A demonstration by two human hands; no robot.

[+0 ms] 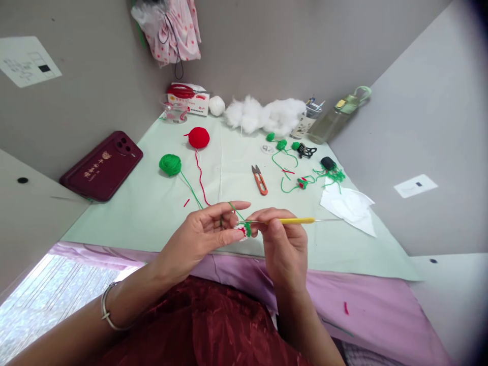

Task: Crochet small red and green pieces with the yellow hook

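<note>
"Where is the crocheted piece [242, 233] kept?"

"It is held near the front edge of the table [129, 226], pinched in the grip of the left hand [204, 233], with a green strand [192, 191] carried over the index finger."

"And the right grip?"

"The yellow-handled hook [295, 220] is pinched between the thumb and fingers of the right hand [285, 249], and its metal shaft is laid across the top of the piece. Whether a loop is caught on the tip cannot be told."

"What can be counted as done?"

"A small red centre with white around it has been formed, and some green stitching is seen along the right-hand edge."

"And what is left?"

"The piece is judged unfinished: green is seen on only part of the edge, and the strand appears to be fed from the green ball [170, 165]. The orange-handled snips [260, 180] are left lying apart on the table. How many stitches are wanted cannot be judged, since part of the piece is covered by fingers."
</note>
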